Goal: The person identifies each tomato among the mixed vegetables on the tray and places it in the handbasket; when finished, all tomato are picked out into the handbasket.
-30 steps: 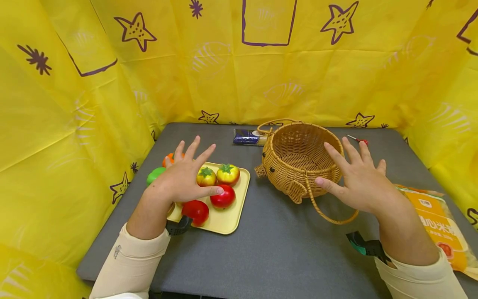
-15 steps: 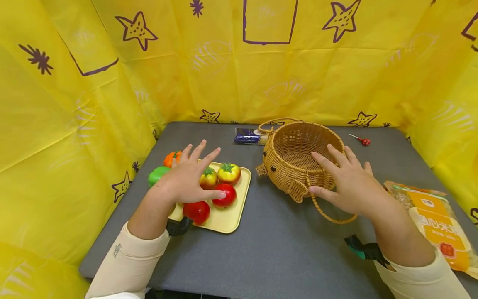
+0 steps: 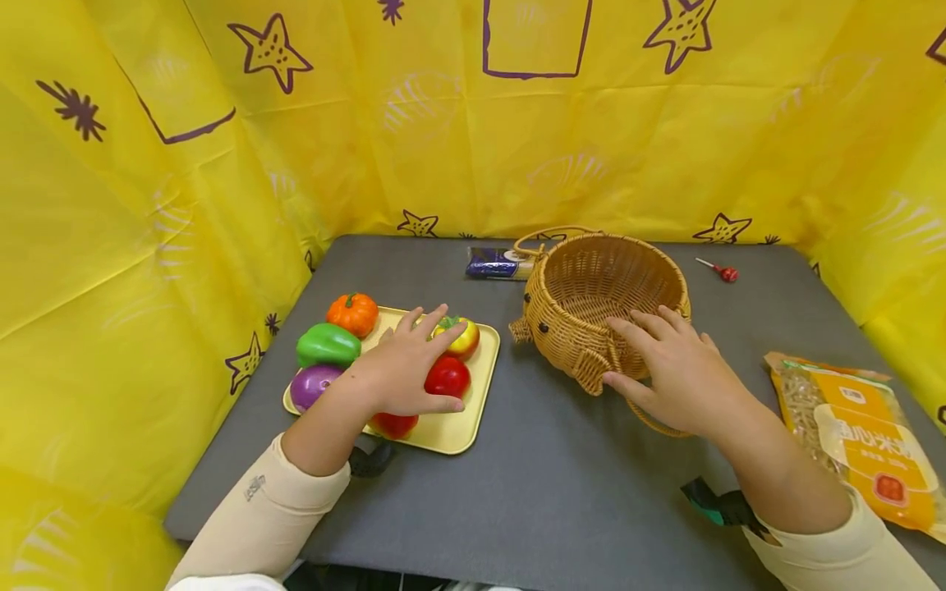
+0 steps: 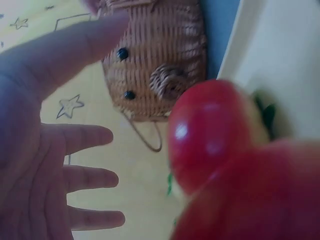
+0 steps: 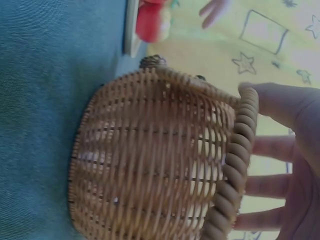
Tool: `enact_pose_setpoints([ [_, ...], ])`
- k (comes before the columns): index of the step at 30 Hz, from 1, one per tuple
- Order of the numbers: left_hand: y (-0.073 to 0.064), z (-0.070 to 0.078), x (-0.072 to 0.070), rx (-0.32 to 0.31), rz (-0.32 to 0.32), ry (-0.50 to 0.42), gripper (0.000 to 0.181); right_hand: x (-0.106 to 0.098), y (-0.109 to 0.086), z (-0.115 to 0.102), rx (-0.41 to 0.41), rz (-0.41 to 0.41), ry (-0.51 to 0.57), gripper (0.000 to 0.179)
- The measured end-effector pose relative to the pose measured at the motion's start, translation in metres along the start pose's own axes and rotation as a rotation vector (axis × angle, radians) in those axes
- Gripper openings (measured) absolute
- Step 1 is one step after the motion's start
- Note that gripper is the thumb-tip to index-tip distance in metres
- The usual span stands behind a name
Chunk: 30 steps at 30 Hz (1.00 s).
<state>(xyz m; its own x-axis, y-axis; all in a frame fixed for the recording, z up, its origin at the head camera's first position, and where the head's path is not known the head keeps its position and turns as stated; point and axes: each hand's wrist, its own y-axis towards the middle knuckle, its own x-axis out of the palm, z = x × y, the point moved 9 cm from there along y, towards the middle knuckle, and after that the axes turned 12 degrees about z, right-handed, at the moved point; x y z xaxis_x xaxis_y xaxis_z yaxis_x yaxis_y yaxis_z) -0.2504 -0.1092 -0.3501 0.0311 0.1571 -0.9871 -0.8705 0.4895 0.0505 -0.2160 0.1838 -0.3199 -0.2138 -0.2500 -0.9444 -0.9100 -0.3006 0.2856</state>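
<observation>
My left hand (image 3: 402, 373) hovers with spread fingers over a pale yellow tray (image 3: 460, 433). Around and under it lie a red tomato (image 3: 447, 377), a yellow-red tomato (image 3: 465, 338), an orange pumpkin (image 3: 353, 314), a green pepper (image 3: 328, 345) and a round purple vegetable (image 3: 314, 386). In the left wrist view that palm holds nothing, beside a close red tomato (image 4: 210, 135). My right hand (image 3: 676, 373) is at the near right side of a pig-faced wicker basket (image 3: 557, 324), fingers extended over its rim. The right wrist view shows its fingers behind the basket's twisted handle (image 5: 236, 165).
Behind the basket lies a blue packet (image 3: 493, 264), partly hidden by it. A red lollipop (image 3: 727, 274) is at the back right. An orange-and-clear bag (image 3: 850, 435) sits on the grey table (image 3: 532, 501) at the right. Yellow cloth (image 3: 443, 148) encloses the table.
My left hand has shifted right across the tray, uncovering the pumpkin, pepper and purple vegetable. My right hand has moved left and lower, close to the basket rim. The tray and basket stay put.
</observation>
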Motion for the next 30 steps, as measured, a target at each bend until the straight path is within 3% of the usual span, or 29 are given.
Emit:
enact_pose_setpoints([
  [8, 0.004, 0.011, 0.016, 0.035, -0.04, 0.019, 0.081, -0.004, 0.001, 0.001, -0.013, 0.144, 0.037, 0.065],
  [17, 0.007, 0.018, 0.026, 0.101, -0.039, 0.063, 0.054, -0.017, -0.002, -0.001, -0.077, 0.376, 0.078, 0.056],
  [30, 0.008, 0.021, 0.029, 0.147, -0.024, 0.048, 0.047, -0.017, -0.007, 0.003, -0.143, 0.506, 0.124, 0.057],
])
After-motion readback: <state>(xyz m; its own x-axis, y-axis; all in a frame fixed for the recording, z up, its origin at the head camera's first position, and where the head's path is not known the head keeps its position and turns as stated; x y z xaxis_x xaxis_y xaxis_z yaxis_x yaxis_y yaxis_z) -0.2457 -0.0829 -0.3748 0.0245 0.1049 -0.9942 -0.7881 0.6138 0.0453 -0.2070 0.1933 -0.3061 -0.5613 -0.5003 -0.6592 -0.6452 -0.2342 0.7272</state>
